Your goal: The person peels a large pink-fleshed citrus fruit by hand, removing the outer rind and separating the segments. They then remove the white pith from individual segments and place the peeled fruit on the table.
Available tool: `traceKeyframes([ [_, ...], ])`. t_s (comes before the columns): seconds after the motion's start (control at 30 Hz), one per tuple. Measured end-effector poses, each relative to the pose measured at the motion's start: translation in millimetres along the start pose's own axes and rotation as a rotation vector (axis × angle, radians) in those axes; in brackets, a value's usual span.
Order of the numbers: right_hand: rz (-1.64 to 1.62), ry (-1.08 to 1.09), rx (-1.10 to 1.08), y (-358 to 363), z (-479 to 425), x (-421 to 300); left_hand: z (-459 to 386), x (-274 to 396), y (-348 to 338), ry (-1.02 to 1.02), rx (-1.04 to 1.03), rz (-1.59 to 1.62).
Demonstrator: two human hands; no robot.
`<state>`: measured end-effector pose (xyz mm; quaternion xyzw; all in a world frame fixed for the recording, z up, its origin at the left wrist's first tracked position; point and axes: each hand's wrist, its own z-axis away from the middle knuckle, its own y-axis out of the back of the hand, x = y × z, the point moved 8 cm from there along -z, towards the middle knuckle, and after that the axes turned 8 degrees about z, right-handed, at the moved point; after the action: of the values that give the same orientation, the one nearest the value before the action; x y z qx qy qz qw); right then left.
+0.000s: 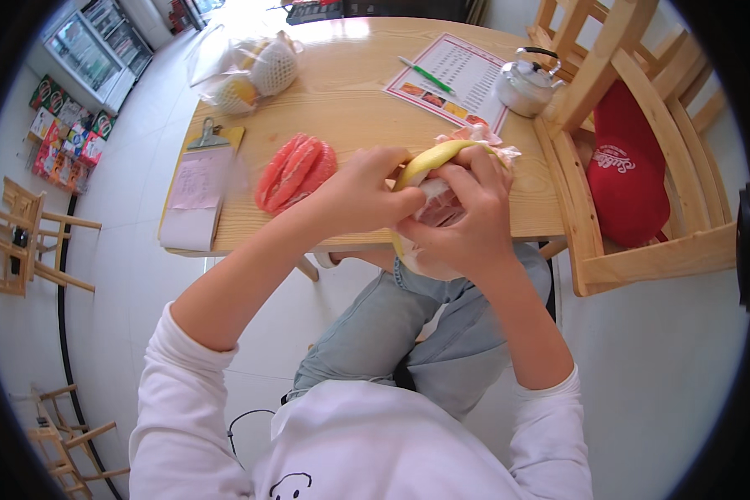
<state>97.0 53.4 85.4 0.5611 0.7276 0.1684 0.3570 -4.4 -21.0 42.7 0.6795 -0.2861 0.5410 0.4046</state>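
Both of my hands are on a partly opened pomelo at the table's near edge. Its thick yellow rind [428, 161] curves over the top, and pinkish flesh or membrane [439, 207] shows between my fingers. My left hand [378, 190] grips the rind's left side with thumb and fingers. From the right, my right hand [475, 215] wraps the fruit, its fingertips tucked inside the rind. Peeled red pomelo segments [297, 174] lie in a cluster on the table, left of my hands. Behind the fruit are scraps of pale pink membrane [475, 134], partly hidden by my right hand.
On the wooden table [344, 81] lie a clipboard with papers [197, 181], bagged fruit in foam nets [250, 69], a printed sheet [453, 81] with a green pen [426, 75], and a metal kettle [526, 84]. A wooden chair [656, 269] holding a red cloth item [628, 175] stands right.
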Motion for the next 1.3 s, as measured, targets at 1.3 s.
traceKeyframes([
  [1.3, -0.097, 0.154, -0.278, -9.2, -21.1, -2.8, -17.2, -13.5, 5.7, 0.031, -0.092, -0.073],
])
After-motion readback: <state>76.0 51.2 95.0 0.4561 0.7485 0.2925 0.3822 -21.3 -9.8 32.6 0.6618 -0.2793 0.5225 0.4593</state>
